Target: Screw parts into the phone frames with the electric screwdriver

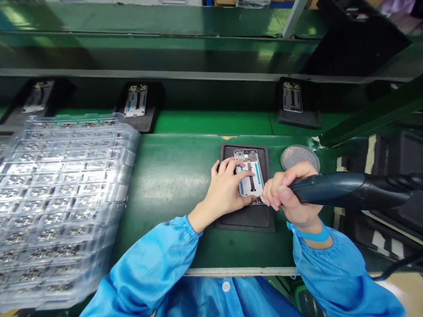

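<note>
Phone frame (246, 187) with blue strips (257, 173)

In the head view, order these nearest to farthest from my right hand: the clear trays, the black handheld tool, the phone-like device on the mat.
From your right hand:
1. Black handheld tool: gripped in it, body running rightward.
2. Phone-like device: on the mat, left of the hand.
3. Clear trays: stacked at far left.
</note>
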Motion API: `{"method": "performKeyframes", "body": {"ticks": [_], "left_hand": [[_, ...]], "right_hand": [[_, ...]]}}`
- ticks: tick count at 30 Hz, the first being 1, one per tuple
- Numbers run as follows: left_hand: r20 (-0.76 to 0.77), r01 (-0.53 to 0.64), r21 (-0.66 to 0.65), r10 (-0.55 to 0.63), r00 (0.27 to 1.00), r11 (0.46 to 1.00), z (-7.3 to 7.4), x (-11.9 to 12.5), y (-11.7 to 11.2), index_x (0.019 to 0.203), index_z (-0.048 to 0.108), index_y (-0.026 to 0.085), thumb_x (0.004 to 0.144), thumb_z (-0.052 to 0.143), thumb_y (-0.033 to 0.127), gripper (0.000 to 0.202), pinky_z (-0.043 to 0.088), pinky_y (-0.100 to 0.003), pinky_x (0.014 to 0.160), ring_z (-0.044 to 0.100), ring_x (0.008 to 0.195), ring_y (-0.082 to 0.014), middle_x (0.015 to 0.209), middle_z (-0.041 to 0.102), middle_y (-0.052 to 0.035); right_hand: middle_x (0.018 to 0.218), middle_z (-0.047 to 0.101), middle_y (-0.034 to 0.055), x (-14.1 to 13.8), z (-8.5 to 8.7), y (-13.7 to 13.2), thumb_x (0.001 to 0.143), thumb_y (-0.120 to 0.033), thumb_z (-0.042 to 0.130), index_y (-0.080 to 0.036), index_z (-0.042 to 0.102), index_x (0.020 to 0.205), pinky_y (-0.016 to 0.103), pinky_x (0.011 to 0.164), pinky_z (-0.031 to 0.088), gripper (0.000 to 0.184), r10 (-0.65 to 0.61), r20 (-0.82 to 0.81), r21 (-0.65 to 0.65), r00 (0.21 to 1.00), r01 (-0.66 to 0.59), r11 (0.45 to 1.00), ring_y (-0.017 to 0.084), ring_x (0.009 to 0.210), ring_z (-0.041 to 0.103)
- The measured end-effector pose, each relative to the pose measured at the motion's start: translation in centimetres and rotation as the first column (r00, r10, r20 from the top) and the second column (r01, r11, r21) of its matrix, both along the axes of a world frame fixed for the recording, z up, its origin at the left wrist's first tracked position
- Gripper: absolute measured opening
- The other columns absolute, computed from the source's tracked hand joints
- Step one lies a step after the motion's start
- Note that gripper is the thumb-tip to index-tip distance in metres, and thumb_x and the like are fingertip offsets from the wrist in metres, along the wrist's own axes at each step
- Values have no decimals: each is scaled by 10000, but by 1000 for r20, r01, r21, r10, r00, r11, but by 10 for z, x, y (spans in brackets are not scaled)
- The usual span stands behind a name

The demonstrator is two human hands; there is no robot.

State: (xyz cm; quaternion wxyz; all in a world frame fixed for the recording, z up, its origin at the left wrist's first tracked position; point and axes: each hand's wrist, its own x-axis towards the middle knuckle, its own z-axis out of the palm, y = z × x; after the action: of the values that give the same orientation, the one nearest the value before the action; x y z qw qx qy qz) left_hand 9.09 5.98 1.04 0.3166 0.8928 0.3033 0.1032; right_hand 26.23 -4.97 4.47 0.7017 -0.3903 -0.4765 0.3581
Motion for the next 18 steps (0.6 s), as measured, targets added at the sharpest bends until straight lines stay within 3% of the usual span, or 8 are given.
{"method": "performKeyframes", "body": {"ticks": [5,10,12,15,18], "left_hand": [[6,0,16,0,1000,1000,-2,2,0,1522,873,384,902,1087,381,657,271,-800,1541,503,1777,-469,1717,708,-114],[-20,64,-1,-64,998,998,8,-13,-4,1649,797,339,1090,921,396,576,314,-795,1537,428,1859,-466,1860,614,-161],[-48,88,-2,-88,995,996,11,-26,-16,1779,686,328,1082,949,541,775,352,-803,1522,368,1899,-499,1963,504,-199],[-141,162,62,-152,978,985,8,-46,-42,1935,464,277,898,1084,744,1296,340,-846,1508,271,1937,-580,2066,312,-289],[-214,214,175,-175,961,961,-7,-58,-56,1955,413,221,898,1101,714,1354,360,-822,1500,254,1944,-591,2072,254,-346]], "right_hand": [[697,684,-104,0,-1,0,1136,-384,918,-325,692,1123,303,492,558,234,-12,57,-57,998,15,998,139,442,566],[690,632,-113,1,-5,2,1114,-386,944,-310,648,1053,315,551,568,311,-1,79,-99,997,9,995,130,472,548],[687,629,-115,0,-7,1,1109,-389,954,-310,636,1047,318,575,577,334,3,64,-114,998,4,993,130,489,559],[669,620,-116,-2,-11,-3,1084,-430,982,-309,621,1032,318,575,583,384,1,92,-144,996,12,990,140,507,585],[677,627,-114,-4,-15,-5,1099,-435,958,-314,625,1063,316,542,578,356,-42,108,-112,993,54,992,144,497,590]]}}
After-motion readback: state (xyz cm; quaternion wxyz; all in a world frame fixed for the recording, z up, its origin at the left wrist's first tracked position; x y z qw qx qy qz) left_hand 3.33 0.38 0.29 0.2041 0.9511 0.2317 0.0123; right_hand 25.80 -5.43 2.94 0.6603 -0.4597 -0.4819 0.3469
